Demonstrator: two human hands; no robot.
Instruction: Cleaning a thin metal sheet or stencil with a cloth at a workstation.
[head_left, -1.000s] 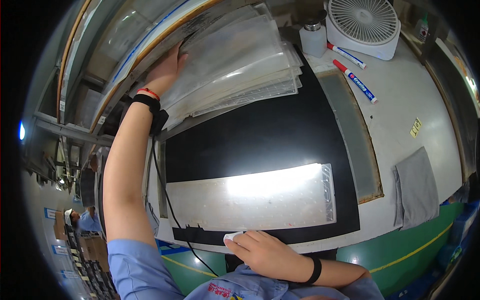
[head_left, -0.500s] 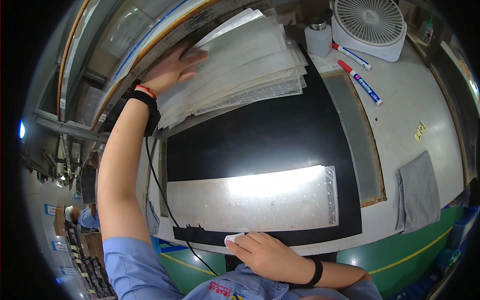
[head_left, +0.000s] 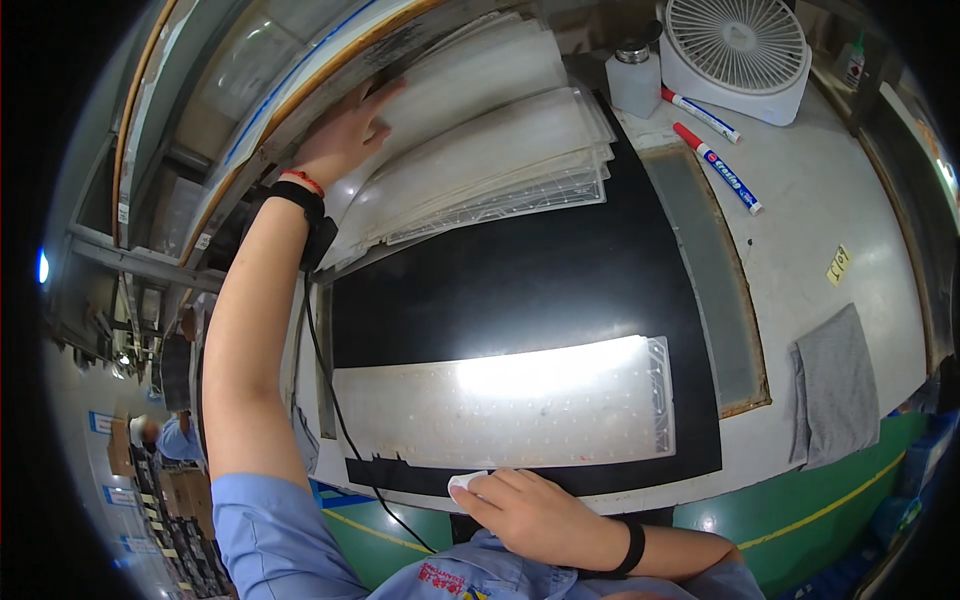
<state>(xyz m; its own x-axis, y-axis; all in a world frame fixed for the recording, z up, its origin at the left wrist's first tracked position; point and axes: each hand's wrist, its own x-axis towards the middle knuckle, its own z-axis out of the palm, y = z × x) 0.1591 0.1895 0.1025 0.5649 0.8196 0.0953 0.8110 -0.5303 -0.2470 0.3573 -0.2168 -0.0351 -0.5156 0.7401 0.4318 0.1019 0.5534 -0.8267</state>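
Observation:
At the far left of the bench, my left hand (head_left: 345,135) rests on the stack of translucent plastic sheets (head_left: 490,150), its fingers spread. The upper sheets bow upward beside it, with a gap above the lower ones. A single translucent sheet (head_left: 510,420) with rows of small marks lies flat on the black mat (head_left: 520,285), bright glare along its far half. Close to the near bench edge, my right hand (head_left: 545,515) is closed on a small white wipe (head_left: 467,482), just short of that sheet.
Two red-capped markers (head_left: 718,168), a white bottle (head_left: 634,82) and a white fan (head_left: 738,55) stand or lie at the back right. A grey cloth (head_left: 838,385) hangs near the right edge. A black cable (head_left: 330,380) runs down from my left wrist. Shelving (head_left: 240,150) borders the left.
My left hand has shifted slightly, and the upper sheets under it have moved away from the lower ones and bowed. My right hand with the wipe has hardly moved.

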